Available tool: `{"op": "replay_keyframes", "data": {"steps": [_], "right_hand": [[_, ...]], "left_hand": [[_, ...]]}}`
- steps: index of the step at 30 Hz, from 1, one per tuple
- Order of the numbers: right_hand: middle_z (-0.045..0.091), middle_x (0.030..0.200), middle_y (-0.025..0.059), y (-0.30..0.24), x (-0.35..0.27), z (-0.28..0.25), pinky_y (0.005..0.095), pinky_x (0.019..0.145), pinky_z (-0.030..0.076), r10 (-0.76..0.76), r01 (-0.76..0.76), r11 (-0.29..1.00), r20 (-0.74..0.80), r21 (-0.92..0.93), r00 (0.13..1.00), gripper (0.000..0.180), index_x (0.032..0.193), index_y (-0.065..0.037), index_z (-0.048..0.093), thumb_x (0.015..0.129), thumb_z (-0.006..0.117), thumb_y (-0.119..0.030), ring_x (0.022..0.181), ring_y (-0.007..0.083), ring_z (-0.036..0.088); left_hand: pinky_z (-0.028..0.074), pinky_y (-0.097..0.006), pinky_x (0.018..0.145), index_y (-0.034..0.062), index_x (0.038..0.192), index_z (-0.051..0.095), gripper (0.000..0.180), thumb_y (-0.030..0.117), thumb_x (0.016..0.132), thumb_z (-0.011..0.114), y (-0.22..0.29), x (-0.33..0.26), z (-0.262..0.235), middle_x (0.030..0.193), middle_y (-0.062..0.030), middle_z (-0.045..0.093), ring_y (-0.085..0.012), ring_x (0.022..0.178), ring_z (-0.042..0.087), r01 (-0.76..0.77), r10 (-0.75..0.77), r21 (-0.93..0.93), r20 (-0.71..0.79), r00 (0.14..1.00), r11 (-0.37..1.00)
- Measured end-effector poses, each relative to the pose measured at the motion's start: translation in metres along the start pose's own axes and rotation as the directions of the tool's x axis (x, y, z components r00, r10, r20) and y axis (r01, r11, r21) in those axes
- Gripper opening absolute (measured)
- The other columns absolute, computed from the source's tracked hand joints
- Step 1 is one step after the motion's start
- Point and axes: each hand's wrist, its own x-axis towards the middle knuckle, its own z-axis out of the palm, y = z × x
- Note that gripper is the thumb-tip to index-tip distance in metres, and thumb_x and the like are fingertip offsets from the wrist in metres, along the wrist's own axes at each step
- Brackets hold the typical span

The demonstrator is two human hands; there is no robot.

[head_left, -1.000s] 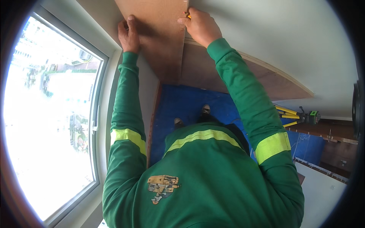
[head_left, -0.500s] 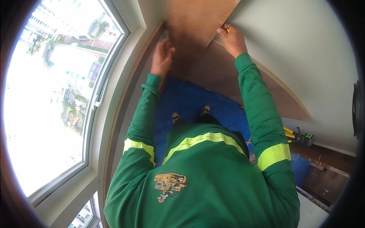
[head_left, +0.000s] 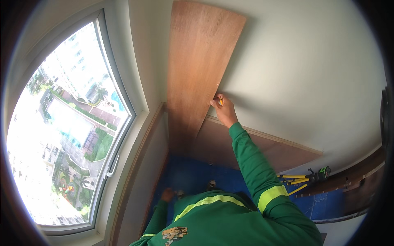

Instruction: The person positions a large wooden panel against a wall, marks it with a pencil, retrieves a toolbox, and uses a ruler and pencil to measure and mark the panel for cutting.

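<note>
Right hand (head_left: 223, 110) raised at centre, fingers pinched narrow around small yellow pencil (head_left: 221, 102), tip against right edge of tall brown plywood board (head_left: 197, 65) leaning upright on white wall (head_left: 303, 74), 12 o'clock from hand. Left hand (head_left: 167, 194) hangs low at 7 o'clock, over blue floor covering (head_left: 193, 176); finger spread cannot tell, blurred. Window (head_left: 61, 131) at 9 o'clock. Yellow-legged tripod (head_left: 295, 180) at 4 o'clock, well apart
</note>
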Motion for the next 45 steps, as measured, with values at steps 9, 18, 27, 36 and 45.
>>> {"op": "replay_keyframes", "data": {"steps": [9,18,27,36,45], "right_hand": [[0.074,0.097,0.0158,-0.057,0.018,-0.016,0.039,0.085,0.055,-0.121,0.127,0.99,-0.087,0.066,0.989,0.037,0.113,0.004,0.066,0.104,0.075,-0.031,0.091,0.0247,0.07],[0.055,0.077,0.0082,-0.082,0.003,-0.03,0.0377,0.07,0.048,-0.118,0.122,0.991,-0.072,0.058,0.99,0.034,0.094,0.0,0.058,0.104,0.075,-0.028,0.073,0.017,0.049],[0.063,0.08,0.006,-0.087,-0.053,-0.041,0.0332,0.075,0.052,-0.101,0.118,0.991,-0.211,0.071,0.972,0.031,0.101,0.0,0.064,0.106,0.076,-0.028,0.075,0.0143,0.056],[0.053,0.081,-0.005,-0.023,-0.095,-0.12,0.0245,0.065,0.039,0.175,-0.146,0.983,-0.326,0.112,0.929,0.031,0.098,-0.008,0.06,0.107,0.078,-0.032,0.071,0.006,0.043],[0.037,0.063,-0.0075,0.029,-0.13,-0.194,0.0248,0.046,0.025,0.228,-0.164,0.967,-0.374,0.195,0.899,0.036,0.088,-0.015,0.044,0.111,0.07,-0.025,0.051,0.0029,0.029]], "left_hand": [[0.051,-0.046,0.112,-0.0015,0.145,0.061,0.066,0.044,0.099,0.076,0.095,0.031,-0.095,0.132,-0.0218,0.072,-0.0368,0.124,0.069,-0.164,-0.003,-0.516,-0.307,0.952,0.841],[0.053,-0.045,0.109,-0.0001,0.155,0.052,0.075,0.042,0.1,0.078,0.147,0.036,-0.119,0.134,-0.0227,0.069,-0.0325,0.127,0.067,-0.184,0.124,-0.439,-0.163,0.979,0.879],[0.046,-0.048,0.12,-0.0017,0.165,0.035,0.083,0.036,0.104,0.077,0.156,0.03,-0.177,0.158,-0.0259,0.051,-0.0373,0.148,0.052,-0.322,0.068,-0.746,-0.35,0.934,0.583],[0.049,-0.045,0.114,-0.0015,0.155,0.052,0.055,0.023,0.107,0.064,0.127,0.048,-0.19,0.146,-0.0232,0.065,-0.0373,0.134,0.064,-0.188,0.005,-0.5,-0.346,0.938,0.846],[0.047,-0.043,0.119,-0.002,0.158,0.05,0.053,0.02,0.11,0.06,0.07,0.021,-0.054,0.154,-0.022,0.062,-0.0342,0.144,0.059,0.113,-0.182,-0.625,-0.046,0.982,0.772]]}}
